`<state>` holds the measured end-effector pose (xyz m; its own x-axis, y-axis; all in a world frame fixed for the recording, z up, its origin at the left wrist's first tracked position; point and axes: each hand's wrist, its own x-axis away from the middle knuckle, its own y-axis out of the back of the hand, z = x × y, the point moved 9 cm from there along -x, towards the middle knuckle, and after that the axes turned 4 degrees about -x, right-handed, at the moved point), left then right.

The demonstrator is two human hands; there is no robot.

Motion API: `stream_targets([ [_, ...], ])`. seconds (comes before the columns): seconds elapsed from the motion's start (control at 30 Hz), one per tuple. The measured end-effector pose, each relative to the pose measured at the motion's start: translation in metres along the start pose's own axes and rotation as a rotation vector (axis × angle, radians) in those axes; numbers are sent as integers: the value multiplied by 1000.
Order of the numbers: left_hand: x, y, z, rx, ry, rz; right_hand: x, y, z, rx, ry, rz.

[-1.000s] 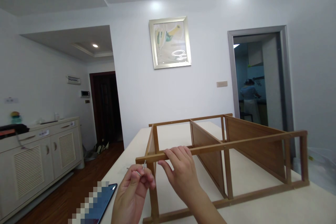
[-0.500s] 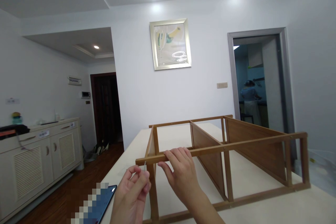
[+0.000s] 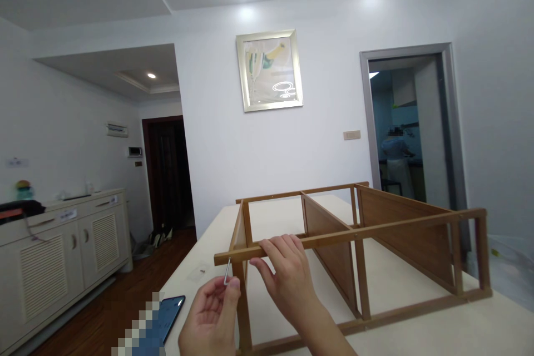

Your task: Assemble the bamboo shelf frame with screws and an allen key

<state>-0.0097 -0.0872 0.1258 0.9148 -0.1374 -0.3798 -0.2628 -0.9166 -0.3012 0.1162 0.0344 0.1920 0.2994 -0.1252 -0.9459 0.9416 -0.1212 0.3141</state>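
A brown wooden shelf frame (image 3: 400, 228) lies on its side across the white table. My left hand (image 3: 212, 314) pinches an L-shaped hex key (image 3: 227, 272) between thumb and fingers. The key's upper end meets the underside of the frame's top rail near its left end; the fastener there is too small to make out. My right hand (image 3: 288, 272) is wrapped over that same rail, a little to the right, thumb below and fingers on top.
A phone (image 3: 167, 314) rests at the left edge of the white table (image 3: 208, 239). Near it lies a small clear bag (image 3: 196, 272) with a tiny dark piece. A white cabinet (image 3: 67, 245) stands at left. Someone (image 3: 395, 150) is beyond the doorway at right.
My left hand has lowered slightly and its fingers have shifted, so more of the hex key shows, including its bend. My right hand keeps its hold on the rail.
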Motion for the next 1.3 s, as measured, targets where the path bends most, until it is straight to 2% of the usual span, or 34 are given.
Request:
stream_targets([
  [0.2, -5, 8, 5, -69, -37, -6, -1, 2, 2, 4, 7, -3],
  [0.33, 1, 12, 2, -137, -116, -67, -1, 1, 0, -8, -4, 6],
  [0.43, 13, 18, -17, -349, -271, -188, -1, 0, 0, -22, -8, 16],
  [0.5, 21, 18, -34, -450, -417, -229, -1, 0, 0, -35, -13, 17],
  [0.6, 25, 13, -54, -395, -613, -144, 0, 0, -1, -56, -25, 18],
  [0.67, 20, 15, -60, -316, -660, -79, 0, -1, -2, -63, -32, 23],
  [0.77, -1, 17, -52, -236, -582, 45, 1, -3, -4, -67, -34, 23],
  [0.87, -21, 10, -29, -156, -402, 242, 1, -2, -4, -63, -27, 14],
  [0.93, -27, 3, -11, -16, -258, 345, 1, -2, -3, -59, -27, 9],
  [1.1, -22, -14, 22, 349, 34, 375, 0, -1, -2, -28, -16, 17],
  [1.2, -17, -21, 31, 429, 157, 368, 0, 0, -2, -34, -16, 22],
  [1.3, -16, -26, 29, 439, 207, 416, 0, 0, -2, -44, -21, 23],
])
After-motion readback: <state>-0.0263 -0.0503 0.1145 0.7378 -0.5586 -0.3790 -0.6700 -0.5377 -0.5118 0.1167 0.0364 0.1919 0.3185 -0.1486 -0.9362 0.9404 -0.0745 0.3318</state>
